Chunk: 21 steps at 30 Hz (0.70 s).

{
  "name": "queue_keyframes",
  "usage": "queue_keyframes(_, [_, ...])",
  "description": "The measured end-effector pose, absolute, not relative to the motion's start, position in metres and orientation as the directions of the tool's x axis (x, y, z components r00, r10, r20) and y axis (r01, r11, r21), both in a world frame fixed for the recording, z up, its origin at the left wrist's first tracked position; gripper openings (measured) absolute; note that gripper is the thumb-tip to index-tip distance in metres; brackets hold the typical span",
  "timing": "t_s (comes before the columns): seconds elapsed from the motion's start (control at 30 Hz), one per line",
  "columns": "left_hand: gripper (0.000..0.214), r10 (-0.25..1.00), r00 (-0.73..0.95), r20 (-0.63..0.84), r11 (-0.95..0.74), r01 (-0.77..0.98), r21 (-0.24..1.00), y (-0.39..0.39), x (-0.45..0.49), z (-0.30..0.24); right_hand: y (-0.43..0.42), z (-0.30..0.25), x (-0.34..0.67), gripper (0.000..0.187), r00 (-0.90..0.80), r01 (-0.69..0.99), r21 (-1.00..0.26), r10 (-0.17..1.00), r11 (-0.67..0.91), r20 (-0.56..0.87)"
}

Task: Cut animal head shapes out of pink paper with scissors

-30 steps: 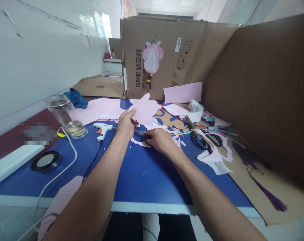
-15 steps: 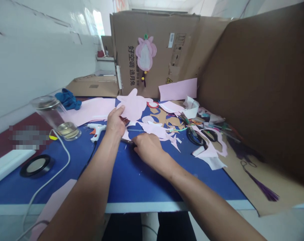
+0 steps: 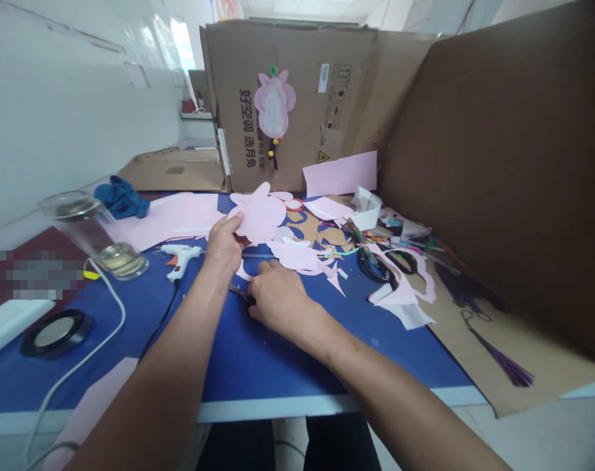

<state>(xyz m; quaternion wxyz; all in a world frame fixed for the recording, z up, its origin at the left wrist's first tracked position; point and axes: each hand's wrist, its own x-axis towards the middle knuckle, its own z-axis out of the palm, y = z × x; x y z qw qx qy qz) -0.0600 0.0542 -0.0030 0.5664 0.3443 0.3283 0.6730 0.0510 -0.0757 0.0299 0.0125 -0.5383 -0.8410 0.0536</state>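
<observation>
My left hand pinches the near edge of a pink paper cut-out with rounded lobes and holds it tilted up above the blue table. Close behind and to the right, my right hand is closed over dark-handled scissors; only a bit of the blades and handle shows under the fingers. Pink offcuts lie just beyond both hands.
A white glue gun with a black cord lies left of my hands. A glass jar and a black tape roll stand further left. Paper scraps, another pair of scissors and a purple tassel sit right. Cardboard walls enclose the back and right.
My right hand has drawn back toward me and to the left with the scissors. The left hand keeps the pink cut-out raised. The view has shifted a little to the right.
</observation>
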Motion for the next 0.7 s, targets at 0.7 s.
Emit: queue_keyframes(0.7, [0.030,0.994,-0.076,0.081,-0.108,-0.488,0.866,0.053,-0.058,-0.007,-0.021,0.034,0.141,0.018,-0.174,0.393,-0.908,0.981,0.146,0.083])
